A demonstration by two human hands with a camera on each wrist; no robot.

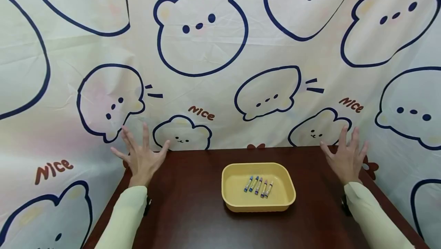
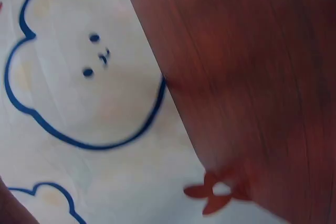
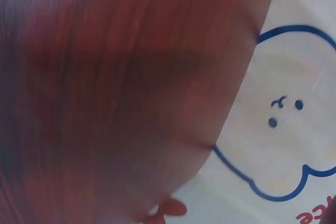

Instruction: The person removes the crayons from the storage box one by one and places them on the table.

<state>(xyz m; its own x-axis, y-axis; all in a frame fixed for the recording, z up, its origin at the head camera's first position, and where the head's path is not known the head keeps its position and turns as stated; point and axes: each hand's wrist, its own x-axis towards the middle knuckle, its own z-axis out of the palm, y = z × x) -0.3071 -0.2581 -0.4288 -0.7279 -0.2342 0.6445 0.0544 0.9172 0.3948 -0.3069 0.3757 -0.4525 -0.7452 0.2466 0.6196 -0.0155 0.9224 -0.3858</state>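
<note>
A yellow plastic tray (image 1: pixel 258 205) stands on the dark wooden table, between the two hands and nearer the right one. Several crayons (image 1: pixel 258 186) lie side by side on its floor, slightly slanted. My left hand (image 1: pixel 142 160) is raised over the table's far left part, fingers spread, holding nothing. Over the far right part my right hand (image 1: pixel 346 159) is held up in the same way, its fingers apart and nothing in them. Both hands are well away from the tray. The wrist views show mostly table and cloth, with only a sliver of hand at a lower corner.
The brown table (image 1: pixel 186 218) ends at a back edge and slanting side edges. A pale cloth (image 1: pixel 220 99) printed with bear outlines hangs behind it and along both sides. Dark bands sit at both wrists, by the light sleeves (image 1: pixel 125 214).
</note>
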